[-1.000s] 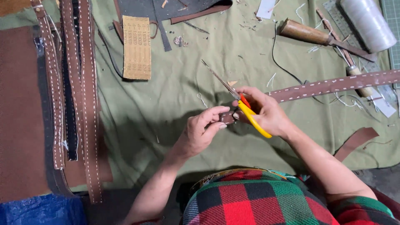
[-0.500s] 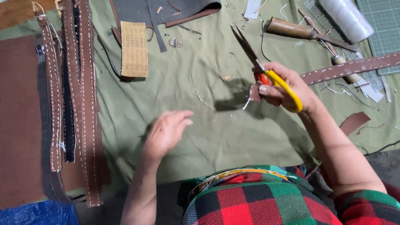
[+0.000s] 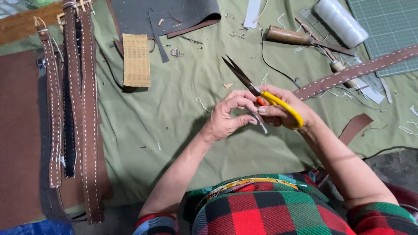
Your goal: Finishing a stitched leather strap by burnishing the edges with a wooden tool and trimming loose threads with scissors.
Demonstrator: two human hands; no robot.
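Yellow-handled steel scissors point(image 3: 261, 93) gripped in right hand point(image 3: 285, 111), fingers curled through loops, blades raised, pointing up-left. Small pale scrap point(image 3: 261, 124) pinched by left hand point(image 3: 228, 117) fingertips, just beside. Olive-green cloth work surface point(image 3: 174, 117) beneath, thread-littered. Stitched brown leather straps point(image 3: 74, 109) laid at left.

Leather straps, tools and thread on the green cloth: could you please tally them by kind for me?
Stitched brown leather straps: 4, three at left, one by the right hand
Yellow-handled scissors: 1, in that hand
Wooden-handled tools: 2
White thread spool: 1
Total: 8
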